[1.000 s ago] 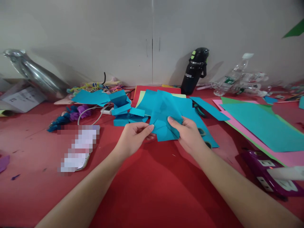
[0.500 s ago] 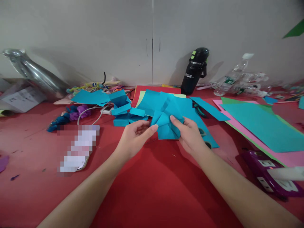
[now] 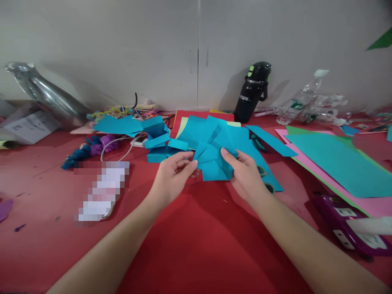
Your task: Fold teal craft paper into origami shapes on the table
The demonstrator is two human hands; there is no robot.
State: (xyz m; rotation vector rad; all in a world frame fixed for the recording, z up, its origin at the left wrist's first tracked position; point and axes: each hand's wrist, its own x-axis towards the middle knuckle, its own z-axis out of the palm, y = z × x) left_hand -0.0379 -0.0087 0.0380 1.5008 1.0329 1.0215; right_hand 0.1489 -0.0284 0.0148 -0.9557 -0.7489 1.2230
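Note:
A piece of folded blue paper (image 3: 213, 168) with overlapping creased flaps is held up over the red surface. My right hand (image 3: 247, 173) grips its right side, thumb pressed on the front and fingers behind. At its left corner is my left hand (image 3: 174, 175), thumb and fingers closed around that edge; the fingertips are partly hidden. Just beyond the left hand stand folded blue paper pieces (image 3: 157, 141). Flat blue sheets (image 3: 196, 127) lie behind the held paper, and scissors (image 3: 267, 185) show partly to the right of my right hand.
On the left lie a blurred-out phone (image 3: 105, 192), a white cable (image 3: 104, 149) and a steel jug (image 3: 50, 96). A black bottle (image 3: 251, 96) leans at the back. Coloured sheets (image 3: 343, 163), a purple glue gun (image 3: 333, 212) and clear plastic bottles (image 3: 301, 104) are to the right.
My left thumb and fingers have shifted slightly left and down along the folded paper's left corner. My right hand keeps its grip, and the view has shifted very slightly.

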